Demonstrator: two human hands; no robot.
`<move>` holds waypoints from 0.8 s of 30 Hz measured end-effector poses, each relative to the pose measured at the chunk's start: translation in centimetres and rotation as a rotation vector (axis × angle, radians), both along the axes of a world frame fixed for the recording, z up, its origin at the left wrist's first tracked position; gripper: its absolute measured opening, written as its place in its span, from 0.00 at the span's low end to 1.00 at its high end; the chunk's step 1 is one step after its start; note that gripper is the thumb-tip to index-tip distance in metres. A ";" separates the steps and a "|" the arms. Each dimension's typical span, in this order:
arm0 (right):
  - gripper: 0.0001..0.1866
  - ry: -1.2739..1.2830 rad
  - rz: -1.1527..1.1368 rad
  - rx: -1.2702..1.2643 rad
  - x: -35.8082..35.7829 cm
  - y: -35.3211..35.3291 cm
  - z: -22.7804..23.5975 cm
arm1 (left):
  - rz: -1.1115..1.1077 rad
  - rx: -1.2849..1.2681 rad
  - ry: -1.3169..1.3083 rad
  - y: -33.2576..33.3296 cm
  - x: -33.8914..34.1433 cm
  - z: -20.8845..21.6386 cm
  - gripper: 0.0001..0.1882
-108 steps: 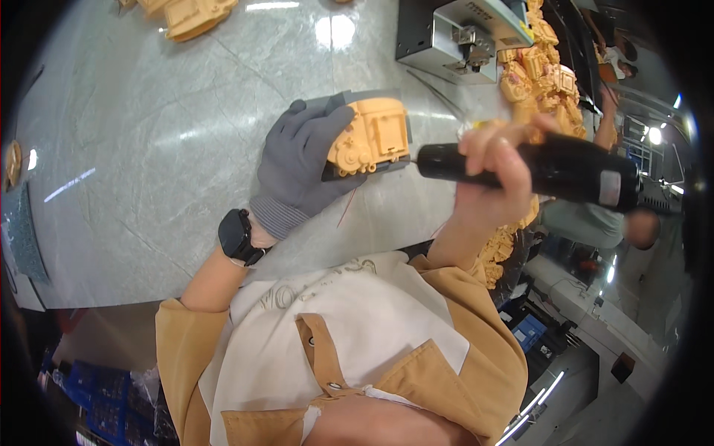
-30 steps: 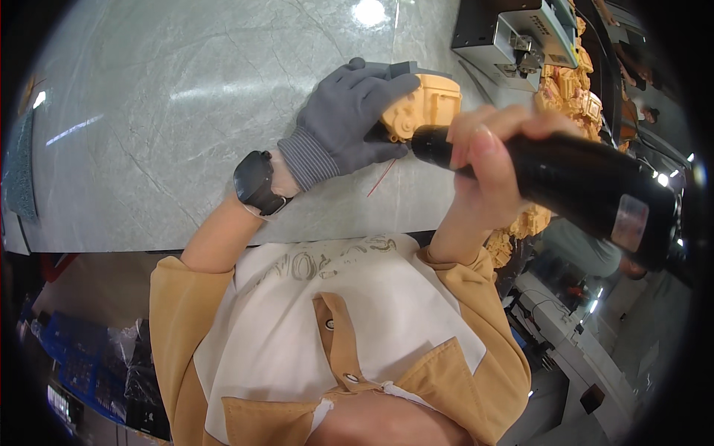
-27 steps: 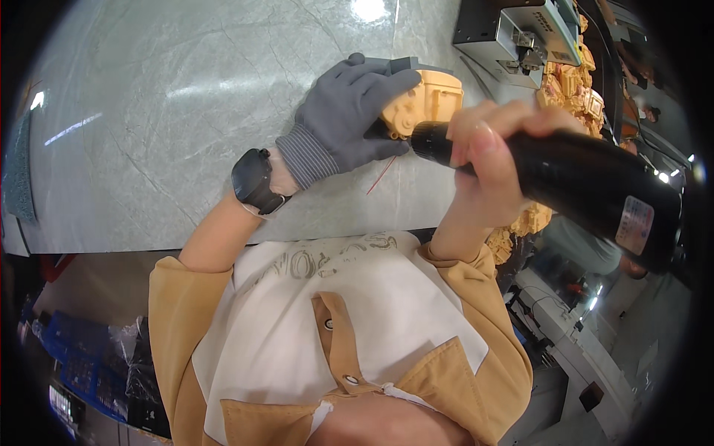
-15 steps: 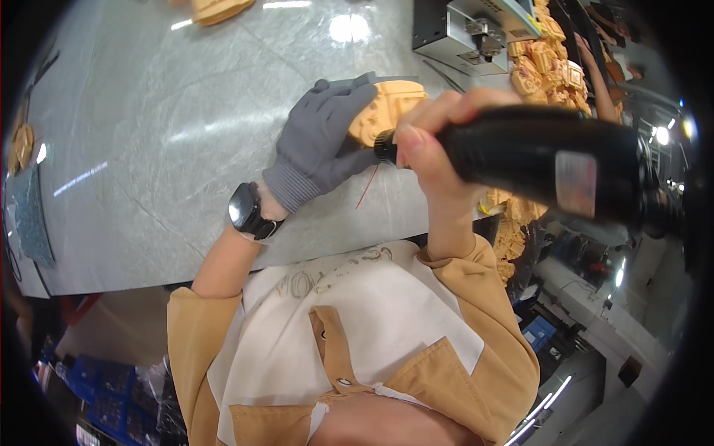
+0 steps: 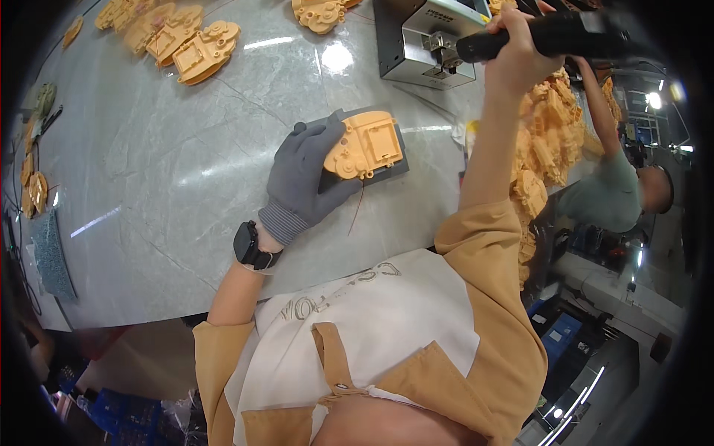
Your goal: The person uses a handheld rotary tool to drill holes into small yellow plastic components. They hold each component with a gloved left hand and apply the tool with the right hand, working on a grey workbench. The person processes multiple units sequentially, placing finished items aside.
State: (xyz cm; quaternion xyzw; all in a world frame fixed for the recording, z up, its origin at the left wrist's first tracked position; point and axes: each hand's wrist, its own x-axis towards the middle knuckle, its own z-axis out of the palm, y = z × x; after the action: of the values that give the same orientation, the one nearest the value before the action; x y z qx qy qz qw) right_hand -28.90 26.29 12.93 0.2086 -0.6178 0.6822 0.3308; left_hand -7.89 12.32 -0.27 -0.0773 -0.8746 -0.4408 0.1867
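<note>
My left hand [image 5: 305, 182], in a grey knit glove with a black watch at the wrist, grips an orange plastic housing [image 5: 364, 143] that rests on a dark grey pad [image 5: 398, 160] on the marble table [image 5: 149, 193]. A thin red wire [image 5: 358, 208] trails from the housing toward me. My bare right hand [image 5: 513, 41] is raised high at the far right and holds a black electric screwdriver [image 5: 550, 33], its tip pointing left, well away from the housing.
A grey box-shaped machine [image 5: 428, 41] stands behind the housing. More orange housings lie at the far left [image 5: 193, 44] and far middle [image 5: 320, 13]. A heap of orange parts [image 5: 547, 141] fills the right side. Another person [image 5: 617, 186] works beyond it. A blue-green mat [image 5: 52, 253] lies at the left edge.
My right hand has lifted the screwdriver off the housing and swung it up and away to the far right. My left hand stays on the housing.
</note>
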 end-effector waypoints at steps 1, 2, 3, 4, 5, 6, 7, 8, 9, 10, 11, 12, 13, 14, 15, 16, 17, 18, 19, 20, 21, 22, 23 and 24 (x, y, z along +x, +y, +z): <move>0.16 -0.020 -0.001 0.028 -0.1 -0.3 -0.3 | 0.000 0.001 -0.001 0.0 0.0 0.0 0.34; 0.15 -0.044 -0.002 0.059 -0.3 -0.6 -0.7 | 0.000 0.003 -0.001 0.0 0.0 0.1 0.34; 0.15 -0.088 -0.013 0.105 -0.8 -0.3 -1.3 | -0.001 0.005 0.000 0.0 0.0 0.1 0.34; 0.15 -0.131 -0.022 0.156 -1.0 0.3 -1.6 | -0.004 0.017 0.014 0.0 0.0 0.2 0.34; 0.17 -0.130 0.054 0.186 -0.9 1.0 -1.7 | -0.007 0.030 0.029 0.0 -0.1 0.2 0.34; 0.20 -0.128 0.131 0.216 -0.5 1.6 -1.6 | -0.011 0.044 0.044 0.0 -0.1 0.3 0.34; 0.22 -0.126 0.211 0.246 0.2 1.9 -1.5 | -0.022 0.029 0.034 -0.1 0.1 0.2 0.34; 0.24 -0.213 0.243 0.202 2.3 2.0 -1.4 | -0.014 0.009 0.026 -0.4 0.1 0.2 0.35; 0.23 -0.204 0.304 -0.023 4.8 1.5 -1.5 | -0.007 0.001 0.016 -0.3 0.0 0.0 0.35; 0.24 -0.212 0.416 -0.091 6.7 1.7 -1.8 | 0.025 0.002 0.024 -0.2 0.0 -0.4 0.36; 0.27 -0.216 0.474 -0.110 8.9 2.0 -1.0 | 0.013 0.026 0.031 0.1 -0.5 -0.7 0.37; 0.27 -0.186 0.512 -0.055 10.2 1.9 -0.9 | 0.013 0.033 0.031 0.3 -0.3 -0.9 0.38; 0.25 -0.181 0.569 -0.008 11.2 1.3 -1.0 | 0.029 0.047 0.023 0.2 -0.2 -0.9 0.38; 0.25 -0.176 0.626 0.037 11.9 0.6 -1.3 | 0.046 0.061 0.015 0.2 -0.2 -0.5 0.38; 0.25 -0.143 0.584 0.106 12.2 0.1 -2.0 | 0.063 0.074 0.006 0.2 0.1 -0.4 0.38; 0.25 -0.098 0.538 0.183 12.1 -0.4 -2.5 | 0.056 0.076 0.010 0.2 0.0 -0.3 0.38; 0.25 -0.054 0.493 0.259 12.1 -0.9 -2.8 | 0.050 0.077 0.013 0.1 0.0 -0.3 0.38; 0.25 -0.110 0.489 0.241 12.2 -1.3 -2.5 | 0.045 0.078 0.017 0.1 0.0 -0.2 0.38; 0.25 -0.166 0.494 0.224 12.2 -1.9 -2.0 | 0.031 0.071 0.018 0.0 -0.1 -0.3 0.38; 0.26 -0.222 0.498 0.208 12.2 -2.4 -1.6 | 0.017 0.064 0.019 -0.1 -0.2 -0.4 0.39; 0.26 -0.238 0.540 0.147 12.1 -2.9 -1.4 | 0.004 0.057 0.019 -0.2 -0.3 -0.5 0.39; 0.26 -0.235 0.580 0.099 11.8 -3.0 -1.6 | 0.006 0.063 0.013 -0.2 -0.3 -0.5 0.39; 0.26 -0.233 0.620 0.050 11.3 -3.0 -1.9 | 0.008 0.069 0.007 -0.1 -0.3 -0.6 0.39; 0.26 -0.231 0.660 0.001 11.1 -3.2 -2.1 | 0.010 0.075 0.001 -0.1 -0.2 -0.6 0.40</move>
State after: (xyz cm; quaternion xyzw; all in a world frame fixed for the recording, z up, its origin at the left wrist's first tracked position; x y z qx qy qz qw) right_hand -17.81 23.14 10.84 0.3186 -0.5507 0.7712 0.0199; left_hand -8.13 12.20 -0.82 -0.0660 -0.8578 -0.4721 0.1920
